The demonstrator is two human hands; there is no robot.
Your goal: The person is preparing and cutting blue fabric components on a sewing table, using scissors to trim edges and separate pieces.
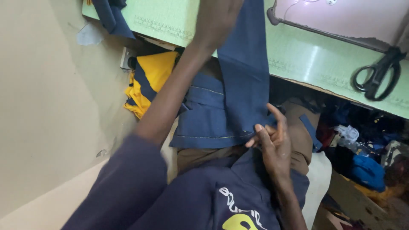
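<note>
wall [38, 106]: beige | table [306, 55]: green | light: glare on table

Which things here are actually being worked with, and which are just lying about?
In hand:
- navy blue fabric strip, held up by the left hand and pinched at its lower edge by the right hand
- folded navy piece on the lap

Lying about:
- black scissors on the green table
- yellow and navy cloth
- blue bundle
</note>
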